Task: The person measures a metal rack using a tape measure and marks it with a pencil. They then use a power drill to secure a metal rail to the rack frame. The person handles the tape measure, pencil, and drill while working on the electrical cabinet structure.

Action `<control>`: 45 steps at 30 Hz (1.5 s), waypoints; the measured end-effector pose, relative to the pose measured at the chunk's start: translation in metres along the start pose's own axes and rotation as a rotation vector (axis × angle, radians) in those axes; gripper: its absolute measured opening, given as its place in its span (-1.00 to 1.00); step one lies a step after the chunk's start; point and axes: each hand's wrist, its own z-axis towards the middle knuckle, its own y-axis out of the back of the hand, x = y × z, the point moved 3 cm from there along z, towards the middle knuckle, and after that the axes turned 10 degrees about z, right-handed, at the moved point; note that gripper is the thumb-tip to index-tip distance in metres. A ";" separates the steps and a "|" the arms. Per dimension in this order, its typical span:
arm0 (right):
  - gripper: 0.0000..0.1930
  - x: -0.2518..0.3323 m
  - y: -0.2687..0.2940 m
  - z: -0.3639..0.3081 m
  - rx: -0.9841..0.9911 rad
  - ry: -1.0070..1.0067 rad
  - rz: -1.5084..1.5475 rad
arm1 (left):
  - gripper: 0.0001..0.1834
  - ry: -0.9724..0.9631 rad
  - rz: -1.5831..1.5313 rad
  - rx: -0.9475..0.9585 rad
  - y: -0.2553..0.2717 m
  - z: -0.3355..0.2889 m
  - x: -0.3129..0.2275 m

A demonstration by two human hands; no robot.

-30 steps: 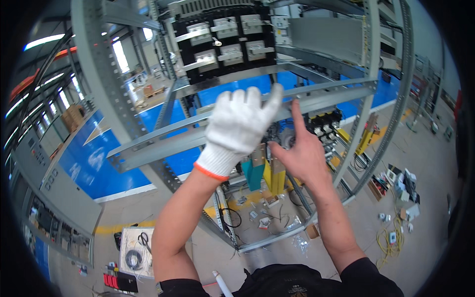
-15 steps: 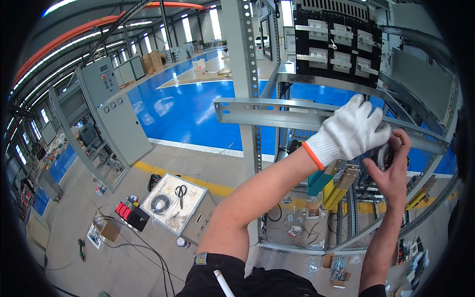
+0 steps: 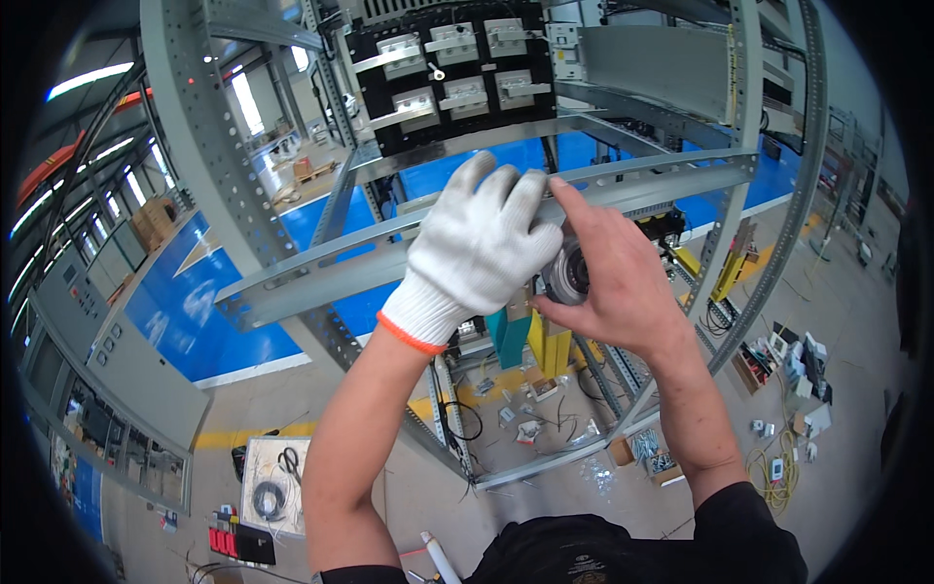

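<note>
At the steel crossbar (image 3: pixel 326 274), the left hand (image 3: pixel 479 234) bends its fingers, grip unclear, while the right hand (image 3: pixel 625 277) spreads thumb and forefinger about the dark round part (image 3: pixel 570 274) just below, probably best supported squarely.

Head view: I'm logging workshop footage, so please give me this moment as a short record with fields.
Left hand: white glove, orange cuff; over the metal crossbar, grip unclear
Right hand: bare; curved around the right side of a round part
Beyond crossbar: black panel with metal fittings
Below hands: teal bar, yellow bars
Lower left: scissors, wire coil
</note>
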 end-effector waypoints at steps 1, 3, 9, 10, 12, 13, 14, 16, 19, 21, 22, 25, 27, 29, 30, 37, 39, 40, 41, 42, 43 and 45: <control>0.09 -0.002 0.003 -0.002 -0.009 -0.023 -0.021 | -0.86 0.013 -0.015 -0.007 0.000 0.003 0.000; 0.11 -0.007 0.010 -0.003 -0.040 -0.076 -0.021 | -0.87 0.039 -0.042 0.047 -0.001 0.004 0.004; 0.13 -0.024 0.009 0.000 -0.103 -0.112 0.164 | -0.75 0.020 0.033 0.098 -0.005 -0.003 -0.007; 0.12 -0.026 0.006 -0.003 -0.138 -0.150 0.198 | -0.75 0.022 0.045 0.120 -0.006 -0.002 -0.008; 0.11 -0.028 0.000 -0.007 -0.199 -0.113 0.153 | -0.73 0.032 0.065 0.156 -0.008 -0.002 -0.007; 0.10 -0.028 -0.001 -0.009 -0.230 -0.095 0.129 | -0.72 0.037 0.065 0.163 -0.007 0.000 -0.007; 0.08 -0.029 -0.002 -0.011 -0.240 -0.084 0.136 | -0.71 0.036 0.068 0.175 -0.007 0.002 -0.007; 0.09 -0.027 -0.006 -0.013 -0.256 -0.053 0.125 | -0.69 0.030 0.052 0.142 -0.002 0.005 -0.006; 0.11 -0.030 -0.005 -0.014 -0.239 -0.012 0.156 | -0.65 0.011 0.090 0.111 -0.003 0.004 -0.007; 0.13 -0.031 -0.001 -0.014 -0.189 -0.025 0.238 | -0.65 -0.002 0.167 0.103 -0.010 0.000 -0.006; 0.16 -0.028 0.006 -0.015 -0.115 -0.038 0.234 | -0.64 0.002 0.165 0.106 -0.011 0.000 -0.005; 0.19 -0.034 0.014 -0.015 0.020 -0.053 0.169 | -0.66 0.030 0.129 0.146 -0.010 0.008 -0.006; 0.20 -0.032 0.014 -0.009 0.064 -0.054 0.138 | -0.67 0.014 0.125 0.072 -0.008 0.009 -0.006; 0.19 -0.031 0.013 -0.004 0.083 0.024 0.105 | -0.70 -0.015 0.115 0.012 -0.006 0.012 -0.005; 0.19 -0.028 0.012 -0.001 0.080 0.052 0.129 | -0.69 -0.012 0.133 0.005 -0.007 0.011 -0.007; 0.24 -0.025 -0.004 -0.001 0.096 0.057 -0.023 | -0.80 -0.022 0.129 0.029 -0.004 0.012 -0.009; 0.24 -0.026 -0.004 -0.001 0.094 0.049 -0.024 | -0.82 -0.025 0.128 0.013 -0.007 0.013 -0.009; 0.22 -0.024 -0.003 -0.002 0.110 0.027 -0.034 | -0.82 -0.027 0.120 0.012 -0.006 0.013 -0.009; 0.20 -0.023 -0.002 -0.002 0.125 0.003 -0.048 | -0.82 -0.030 0.111 0.007 -0.006 0.015 -0.010; 0.20 -0.023 -0.001 -0.003 0.133 -0.018 -0.081 | -0.82 -0.035 0.106 0.020 -0.006 0.016 -0.010; 0.20 -0.022 -0.002 -0.003 0.149 -0.027 -0.090 | -0.82 -0.044 0.111 0.031 -0.004 0.016 -0.011; 0.20 -0.024 -0.003 -0.001 0.183 -0.053 -0.118 | -0.80 -0.064 0.112 0.039 -0.003 0.014 -0.011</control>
